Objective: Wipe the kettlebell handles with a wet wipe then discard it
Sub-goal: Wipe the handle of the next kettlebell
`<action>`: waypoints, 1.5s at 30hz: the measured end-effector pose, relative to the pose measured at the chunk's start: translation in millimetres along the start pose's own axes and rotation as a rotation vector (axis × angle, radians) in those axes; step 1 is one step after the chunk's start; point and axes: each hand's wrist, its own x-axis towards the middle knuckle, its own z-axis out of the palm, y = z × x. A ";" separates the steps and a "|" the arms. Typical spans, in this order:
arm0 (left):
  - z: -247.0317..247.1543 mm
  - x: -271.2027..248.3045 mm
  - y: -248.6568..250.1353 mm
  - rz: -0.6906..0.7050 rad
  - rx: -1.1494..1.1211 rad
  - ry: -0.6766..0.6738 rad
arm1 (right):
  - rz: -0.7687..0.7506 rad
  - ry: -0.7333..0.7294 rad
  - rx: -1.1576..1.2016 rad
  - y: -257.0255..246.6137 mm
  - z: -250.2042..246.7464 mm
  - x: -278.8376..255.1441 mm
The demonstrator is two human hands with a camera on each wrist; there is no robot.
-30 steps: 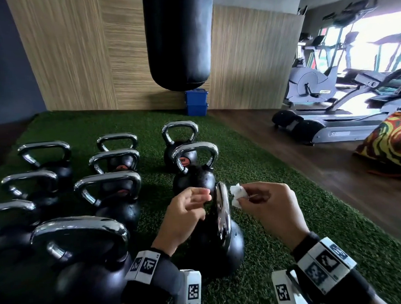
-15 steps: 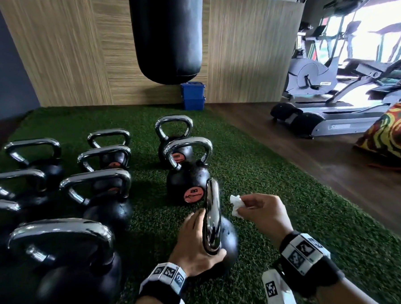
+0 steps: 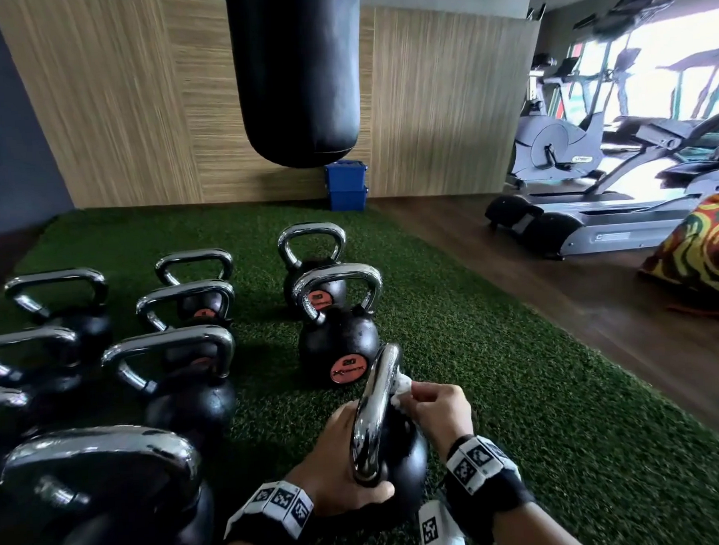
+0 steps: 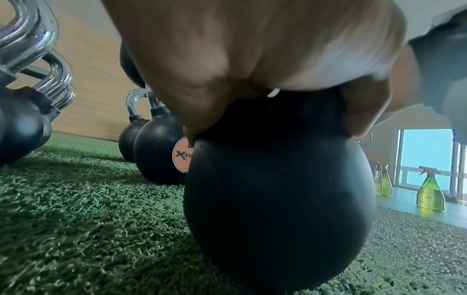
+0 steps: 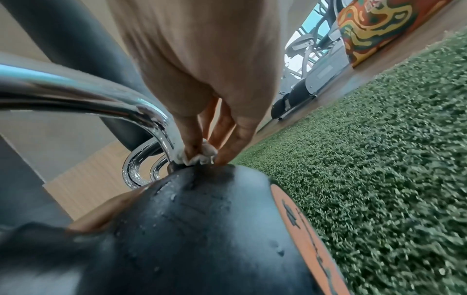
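Note:
A black kettlebell (image 3: 405, 453) with a chrome handle (image 3: 375, 409) stands on the green turf right in front of me. My left hand (image 3: 339, 469) grips the near base of that handle and the ball's top (image 4: 278, 179), thumb wrapped across the front. My right hand (image 3: 438, 410) pinches a small crumpled white wet wipe (image 3: 401, 389) and presses it against the far leg of the handle (image 5: 161, 131), close to where it joins the ball (image 5: 202, 229). In the right wrist view the wipe (image 5: 199, 155) sits between thumb and fingertips.
Several more chrome-handled kettlebells (image 3: 336, 344) stand on the turf to the left and ahead. A black punching bag (image 3: 297, 71) hangs above a blue box (image 3: 346, 185). Treadmills (image 3: 621, 212) and a patterned bag (image 3: 706, 254) occupy the wooden floor at right. Spray bottles (image 4: 430, 191) stand beyond.
My left hand dropped from beside the handle to grip its base. My right hand moved the wipe left onto the handle's far leg, where it now presses.

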 end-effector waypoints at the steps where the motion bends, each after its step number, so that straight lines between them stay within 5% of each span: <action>1: -0.2 -0.9 1.3 -0.004 0.004 0.001 | -0.009 -0.017 -0.022 -4.2 -0.7 -0.8; 9: 2.4 -2.7 -1.9 -0.118 -0.145 -0.003 | -0.153 0.133 0.044 -36.7 -4.3 8.5; 13: 5.8 -0.3 -6.7 -0.085 -0.097 -0.004 | -0.074 0.023 0.109 -31.3 -5.1 9.4; 17: 6.5 -0.9 -9.4 -0.115 -0.102 -0.016 | -0.309 0.127 0.014 -44.4 -12.6 5.4; 23: 1.8 -4.0 -9.5 -0.007 0.006 -0.010 | -0.694 0.090 -0.108 -49.9 -25.0 -24.8; 33: 0.4 -2.7 -6.7 0.028 0.103 -0.043 | -0.766 -0.060 -0.112 -62.3 -34.7 -64.6; 37: 3.1 -0.4 -12.7 0.026 0.077 -0.027 | -0.601 -0.096 -0.082 -60.5 -36.8 -77.4; 41: 6.3 0.5 -20.8 -0.002 0.047 -0.007 | -0.294 -0.217 0.233 -54.1 -36.0 -82.3; 45: 8.7 -1.0 -25.3 -0.033 0.047 0.015 | -0.239 -0.312 0.335 -36.2 -30.2 -101.6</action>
